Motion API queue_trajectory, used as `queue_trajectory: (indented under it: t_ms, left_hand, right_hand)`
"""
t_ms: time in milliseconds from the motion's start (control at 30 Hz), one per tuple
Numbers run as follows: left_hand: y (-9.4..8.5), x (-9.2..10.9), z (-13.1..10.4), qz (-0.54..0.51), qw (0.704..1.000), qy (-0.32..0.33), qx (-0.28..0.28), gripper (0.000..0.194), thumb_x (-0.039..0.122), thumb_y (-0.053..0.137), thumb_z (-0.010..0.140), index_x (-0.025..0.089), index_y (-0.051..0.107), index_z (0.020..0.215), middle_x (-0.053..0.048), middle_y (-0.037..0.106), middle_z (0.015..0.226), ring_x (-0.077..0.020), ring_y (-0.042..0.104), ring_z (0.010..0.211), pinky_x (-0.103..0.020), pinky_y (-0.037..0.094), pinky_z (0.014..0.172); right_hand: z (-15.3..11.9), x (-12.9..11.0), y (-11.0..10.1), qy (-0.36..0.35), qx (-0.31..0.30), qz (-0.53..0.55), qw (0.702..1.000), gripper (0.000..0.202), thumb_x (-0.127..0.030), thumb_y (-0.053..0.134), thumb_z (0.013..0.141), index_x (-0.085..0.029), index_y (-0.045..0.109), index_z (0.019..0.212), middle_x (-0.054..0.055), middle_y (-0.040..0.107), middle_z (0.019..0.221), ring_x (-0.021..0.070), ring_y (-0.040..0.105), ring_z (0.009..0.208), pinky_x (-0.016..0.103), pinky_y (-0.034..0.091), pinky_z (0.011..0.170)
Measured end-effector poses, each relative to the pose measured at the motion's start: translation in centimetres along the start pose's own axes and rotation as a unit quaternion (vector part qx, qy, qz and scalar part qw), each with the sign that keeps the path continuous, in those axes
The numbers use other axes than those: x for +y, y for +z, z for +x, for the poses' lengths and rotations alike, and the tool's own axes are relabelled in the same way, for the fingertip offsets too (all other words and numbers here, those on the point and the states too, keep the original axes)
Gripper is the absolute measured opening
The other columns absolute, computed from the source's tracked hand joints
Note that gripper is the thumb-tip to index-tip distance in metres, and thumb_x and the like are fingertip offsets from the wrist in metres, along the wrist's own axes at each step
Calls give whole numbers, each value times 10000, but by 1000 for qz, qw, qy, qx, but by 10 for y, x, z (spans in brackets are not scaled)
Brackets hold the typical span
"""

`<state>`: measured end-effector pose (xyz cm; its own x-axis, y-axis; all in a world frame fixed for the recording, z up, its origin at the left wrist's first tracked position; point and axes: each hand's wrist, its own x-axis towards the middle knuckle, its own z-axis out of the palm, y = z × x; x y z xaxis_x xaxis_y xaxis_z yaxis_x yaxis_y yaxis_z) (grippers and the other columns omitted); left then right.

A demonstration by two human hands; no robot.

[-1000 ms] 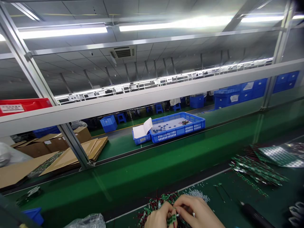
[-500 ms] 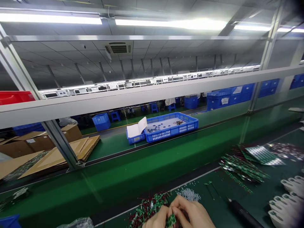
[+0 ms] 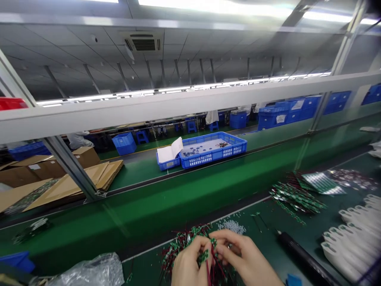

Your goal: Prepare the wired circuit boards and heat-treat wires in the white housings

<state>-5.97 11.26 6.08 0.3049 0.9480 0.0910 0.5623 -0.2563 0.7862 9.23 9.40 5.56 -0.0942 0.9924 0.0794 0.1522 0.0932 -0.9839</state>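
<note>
Near the pile of wired boards [image 3: 171, 260], the left hand [image 3: 187, 264] pinches 1 small green board [image 3: 203, 257], red wires [image 3: 208, 274] running toward the person, while the right hand [image 3: 248, 256] nearly meets it from the right, its grip unclear.

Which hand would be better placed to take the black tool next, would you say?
Probably the right hand: it is between the black tool and the left hand, so clearly nearer.
</note>
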Motion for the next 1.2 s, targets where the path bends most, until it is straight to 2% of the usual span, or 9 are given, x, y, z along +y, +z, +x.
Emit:
queue_trajectory:
  t_ms: [167, 267, 367, 467, 667, 833, 1000, 1100, 1200]
  left_hand:
    - [-9, 17, -8, -60, 998, -11, 18, 251, 363, 451, 849, 189, 630, 831, -21, 657, 747, -156, 572, 672, -223, 431, 631]
    - [-11, 19, -9, -46, 999, -14, 7, 270, 359, 437, 860, 193, 645, 903, -31, 668, 797, -158, 575, 680, -230, 430, 632]
    - [-10, 18, -10, 9, 1000, -18, -6, 264, 338, 416, 864, 215, 639, 935, -34, 678, 859, -174, 593, 744, -240, 424, 667]
    - [-10, 17, -10, 48, 999, -13, -14, 247, 324, 402, 868, 220, 624, 902, -27, 677, 849, -179, 593, 757, -239, 407, 673]
    - [-14, 15, -7, 13, 999, 10, -52, 240, 280, 359, 889, 209, 572, 802, 2, 636, 750, -146, 553, 688, -209, 379, 637]
    - [-16, 15, -7, 31, 997, 47, -59, 238, 237, 386, 873, 203, 570, 725, 13, 600, 670, -128, 501, 615, -199, 356, 596]
    - [-13, 14, -8, 68, 993, 95, -31, 215, 211, 411, 856, 206, 584, 728, 1, 622, 696, -125, 553, 637, -183, 389, 611]
    - [-9, 8, -8, 112, 984, 140, -14, 202, 181, 408, 846, 209, 576, 738, -4, 630, 699, -128, 573, 630, -186, 402, 591]
    - [-6, 1, -7, 167, 968, 188, 11, 170, 125, 416, 811, 209, 543, 734, 3, 625, 691, -131, 574, 607, -200, 393, 553]
  right_hand:
    - [-3, -1, 3, -15, 18, 36, 999, 227, -339, 549, 834, -180, 660, 950, 31, 686, 801, 153, 627, 727, 241, 485, 661]
    - [-1, -3, 3, -16, 12, 32, 999, 187, -326, 551, 840, -172, 656, 829, 19, 677, 759, 143, 619, 708, 236, 479, 655]
    - [-1, -3, 1, -20, 23, -12, 999, 194, -328, 534, 859, -173, 640, 810, 14, 677, 747, 135, 617, 693, 231, 476, 654]
    - [-3, -2, 0, -43, 34, -58, 997, 183, -315, 507, 879, -180, 616, 822, 8, 677, 750, 130, 620, 690, 225, 472, 654]
    - [-9, -3, 1, -67, 20, -107, 992, 173, -283, 461, 902, -195, 573, 804, -9, 649, 733, 119, 600, 662, 211, 449, 632]
    - [-12, 2, 6, -71, 22, -112, 991, 176, -297, 450, 911, -218, 606, 934, -11, 669, 767, 128, 609, 681, 214, 454, 643]
    - [-12, 4, 3, -69, 25, -104, 992, 241, -300, 467, 904, -235, 598, 1095, 6, 685, 871, 144, 629, 775, 226, 474, 731]
    - [-11, 4, -1, -82, 15, -139, 987, 209, -297, 461, 909, -238, 626, 1022, 10, 676, 884, 149, 622, 823, 230, 460, 772]
    - [-12, 6, -1, -96, 5, -176, 980, 203, -290, 437, 921, -226, 622, 870, -4, 654, 785, 135, 606, 725, 213, 441, 676]
